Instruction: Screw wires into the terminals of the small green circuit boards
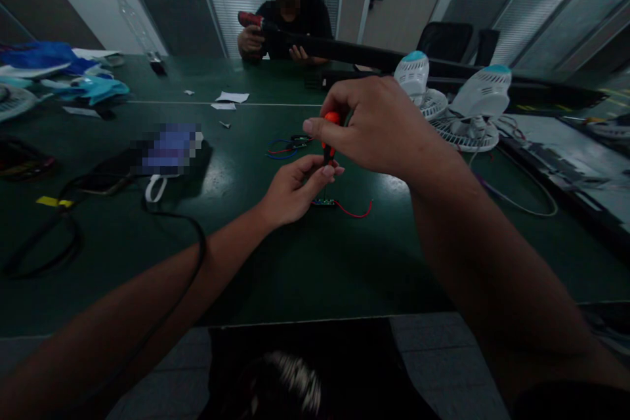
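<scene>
An orange-and-black screwdriver (pixel 331 138) stands upright over the table, its thin shaft pointing down at a small green circuit board (pixel 325 203). My right hand (pixel 367 121) is closed around the top of its handle. Lower down, the fingers of my left hand (pixel 295 190) pinch the bottom of the same handle. A red wire (pixel 357 214) curves out from the board's right end. Whether the tip touches the board is too small to tell. Just beyond my left hand lies another small board (pixel 299 142) with blue and red wires.
White fans (pixel 475 105) and a long black panel edge (pixel 566 203) occupy the right side. On the left are a phone-like device (pixel 170 147), a black cable (pixel 197 230) and blue plastic bags (pixel 93 86). Across the table (pixel 295 269) a person (pixel 295 20) holds a red-and-black power tool (pixel 253 20).
</scene>
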Tool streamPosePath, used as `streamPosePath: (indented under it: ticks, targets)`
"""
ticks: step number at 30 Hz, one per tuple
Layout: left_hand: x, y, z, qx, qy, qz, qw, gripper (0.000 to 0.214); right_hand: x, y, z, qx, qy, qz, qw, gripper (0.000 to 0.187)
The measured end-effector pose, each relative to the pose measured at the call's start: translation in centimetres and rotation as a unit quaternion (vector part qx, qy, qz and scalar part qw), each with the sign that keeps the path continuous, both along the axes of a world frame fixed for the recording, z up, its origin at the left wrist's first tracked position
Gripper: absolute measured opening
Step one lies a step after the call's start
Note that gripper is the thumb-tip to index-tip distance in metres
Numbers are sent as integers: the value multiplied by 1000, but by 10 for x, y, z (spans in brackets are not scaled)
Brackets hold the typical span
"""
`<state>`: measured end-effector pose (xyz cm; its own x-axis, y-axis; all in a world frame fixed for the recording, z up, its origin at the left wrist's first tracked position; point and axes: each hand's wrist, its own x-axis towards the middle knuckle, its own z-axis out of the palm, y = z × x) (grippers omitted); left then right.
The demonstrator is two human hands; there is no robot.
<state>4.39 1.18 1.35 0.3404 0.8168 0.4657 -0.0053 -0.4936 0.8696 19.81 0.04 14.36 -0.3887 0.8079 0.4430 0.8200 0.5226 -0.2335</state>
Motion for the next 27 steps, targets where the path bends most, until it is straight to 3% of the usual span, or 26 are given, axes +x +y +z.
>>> streamPosePath:
  ticks: [10,20,27]
  targets:
    - [3,0,-3,-10,6,35,999,29,0,-3,1,24,28,-40,999,30]
    - [3,3,-7,-7,17,49,999,28,-1,-2,2,9,7,-56,998,16]
    - [-3,2,1,6,52,43,998,26,1,-2,3,16,0,-30,999,10]
